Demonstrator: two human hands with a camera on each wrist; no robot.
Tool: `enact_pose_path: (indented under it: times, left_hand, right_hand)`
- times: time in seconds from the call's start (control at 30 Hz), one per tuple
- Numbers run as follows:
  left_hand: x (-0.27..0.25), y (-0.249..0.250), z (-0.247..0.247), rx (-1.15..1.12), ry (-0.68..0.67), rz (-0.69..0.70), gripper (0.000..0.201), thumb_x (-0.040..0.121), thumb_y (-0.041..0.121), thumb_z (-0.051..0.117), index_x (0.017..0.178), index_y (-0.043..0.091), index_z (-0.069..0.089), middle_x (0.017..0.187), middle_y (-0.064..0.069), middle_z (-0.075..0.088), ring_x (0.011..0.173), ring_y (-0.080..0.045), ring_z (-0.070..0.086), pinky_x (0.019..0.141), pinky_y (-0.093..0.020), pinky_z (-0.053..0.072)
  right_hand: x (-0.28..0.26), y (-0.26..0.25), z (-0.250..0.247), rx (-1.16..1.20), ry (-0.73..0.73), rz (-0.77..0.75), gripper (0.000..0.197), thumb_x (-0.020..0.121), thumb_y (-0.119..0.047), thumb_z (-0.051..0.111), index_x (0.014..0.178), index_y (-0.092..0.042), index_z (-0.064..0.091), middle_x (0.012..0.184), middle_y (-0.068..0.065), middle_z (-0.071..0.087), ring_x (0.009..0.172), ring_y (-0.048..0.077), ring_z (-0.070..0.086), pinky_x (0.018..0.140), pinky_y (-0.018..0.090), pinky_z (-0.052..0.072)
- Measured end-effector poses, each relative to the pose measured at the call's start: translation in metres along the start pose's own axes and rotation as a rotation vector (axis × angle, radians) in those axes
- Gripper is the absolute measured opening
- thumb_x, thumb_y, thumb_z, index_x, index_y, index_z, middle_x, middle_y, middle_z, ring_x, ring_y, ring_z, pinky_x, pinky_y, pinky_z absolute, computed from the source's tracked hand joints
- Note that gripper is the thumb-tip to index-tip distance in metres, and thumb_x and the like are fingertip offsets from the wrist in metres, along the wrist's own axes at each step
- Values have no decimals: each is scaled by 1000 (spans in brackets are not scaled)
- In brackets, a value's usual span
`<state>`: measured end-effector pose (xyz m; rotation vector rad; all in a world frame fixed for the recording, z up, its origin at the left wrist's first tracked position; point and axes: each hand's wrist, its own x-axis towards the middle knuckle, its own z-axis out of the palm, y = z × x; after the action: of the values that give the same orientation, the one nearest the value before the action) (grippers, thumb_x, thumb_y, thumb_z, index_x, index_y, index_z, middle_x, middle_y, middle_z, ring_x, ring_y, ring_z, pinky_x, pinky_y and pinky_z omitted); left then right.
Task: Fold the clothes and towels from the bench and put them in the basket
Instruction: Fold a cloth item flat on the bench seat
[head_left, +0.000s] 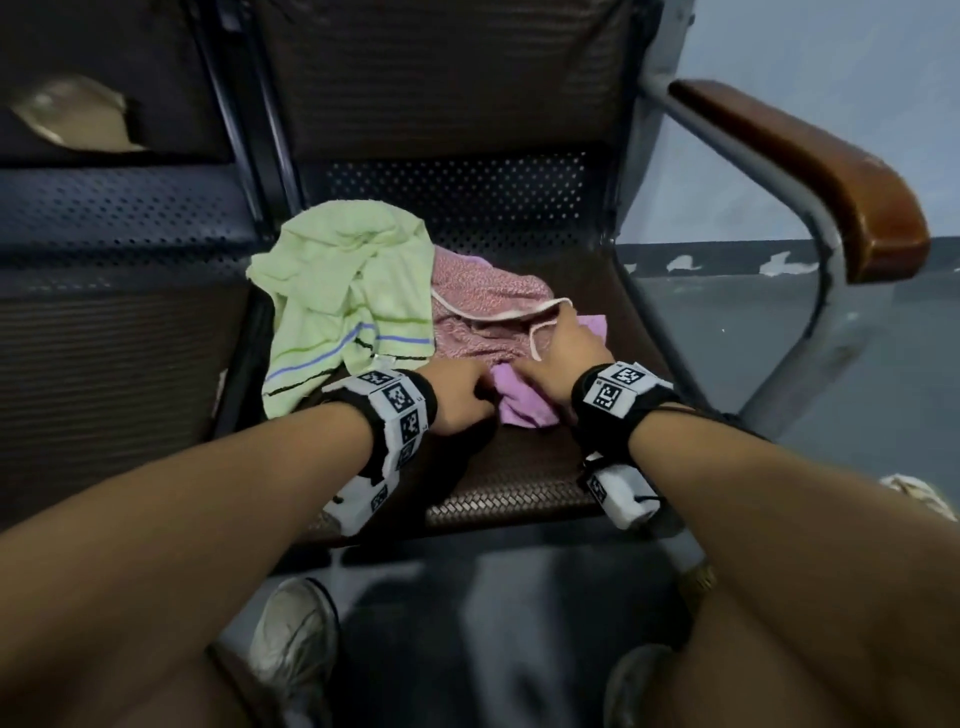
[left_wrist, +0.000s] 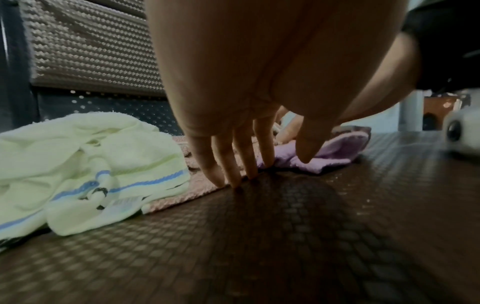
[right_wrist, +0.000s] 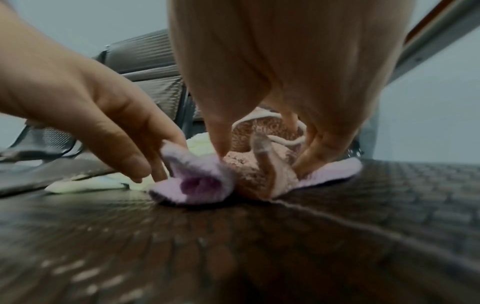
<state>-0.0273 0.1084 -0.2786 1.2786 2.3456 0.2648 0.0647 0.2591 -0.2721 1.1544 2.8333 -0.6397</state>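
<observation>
Here the left hand (head_left: 457, 397) pinches the near-left corner of a lilac cloth (head_left: 519, 402) on the bench seat (head_left: 519, 483), the right hand (head_left: 558, 358) presses straight fingers on it, and pink garment (head_left: 483, 306) and green towel (head_left: 337, 291) lie beyond.

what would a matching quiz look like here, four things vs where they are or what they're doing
Things:
1. green towel
2. purple cloth
3. pink garment
4. armrest

Places or states:
A. brown, raised at the bench's right end
B. crumpled, leftmost of the pile
C. at the seat's front, both hands on it
D. middle of the pile, white cord trim

Pairs: 1-B, 2-C, 3-D, 4-A

The left hand lifts one edge of the purple cloth; the right hand presses its other side.
</observation>
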Motion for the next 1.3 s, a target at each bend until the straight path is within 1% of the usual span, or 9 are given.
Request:
enact_pose_path:
  times: [0.1,0.27,0.4,0.53,0.7,0.8,0.97,1.1,1.3]
  left_hand:
    - [5,-2,-6,-28,53,-13,30,90,28,62,117,15,65,117,-9,69,109,-27,62,89,-30,48]
    - [12,-5,-16,-139,354,-96,53,78,32,74,117,19,41,115,-7,57,91,-25,59,62,-27,38]
    - [20,2,-30,-132,349,-46,96,67,43,85,147,31,31,142,-15,42,123,-36,51,103,-43,46]
    - [24,17,-41,-55,413,2,32,85,41,67,110,23,64,111,-10,67,104,-35,62,86,-38,50]
    - [11,51,-53,-145,570,58,12,89,15,49,99,13,55,95,-8,66,90,-28,59,76,-40,45]
    - [-7,77,-54,-298,523,248,15,82,12,59,91,9,47,83,-7,60,83,-31,58,69,-41,43]
    - [-32,75,-56,-396,362,304,33,72,22,60,97,21,38,81,1,55,78,-25,56,64,-39,41]
    - [-35,39,-54,-74,376,119,56,80,22,71,130,24,46,125,-6,59,114,-29,56,94,-45,46]
    - [-38,16,-66,-167,606,16,15,92,11,49,104,9,57,98,-17,67,93,-38,61,79,-44,47]
  right_hand:
    - [6,1,-8,127,-10,-22,30,95,-27,58,113,-4,65,104,16,70,104,37,65,82,36,51]
    - [-13,-12,-37,481,90,-215,32,93,-20,44,71,-6,64,73,5,63,76,24,59,80,43,51]
    - [-44,-12,-69,681,136,-448,27,82,-21,38,57,-16,46,56,-9,42,59,10,40,62,32,35]
    - [-61,15,-91,696,231,-386,30,81,-20,38,52,-15,43,52,-9,38,55,8,38,61,28,34]
    - [-66,50,-89,529,152,-155,34,81,-43,64,96,-14,57,91,-4,63,80,12,59,78,38,49]
    - [-71,37,-81,401,89,-224,76,70,-51,79,132,-28,42,124,-4,60,106,14,60,92,30,46]
    - [-75,14,-84,432,205,-288,27,83,-10,53,107,-17,63,97,0,69,93,23,65,83,35,51]
    - [-84,6,-98,627,255,-440,30,74,1,39,94,-10,58,88,9,66,86,28,61,75,37,47]
    - [-88,11,-100,558,186,-350,33,79,-2,46,108,-16,48,92,10,65,88,30,63,80,46,50]
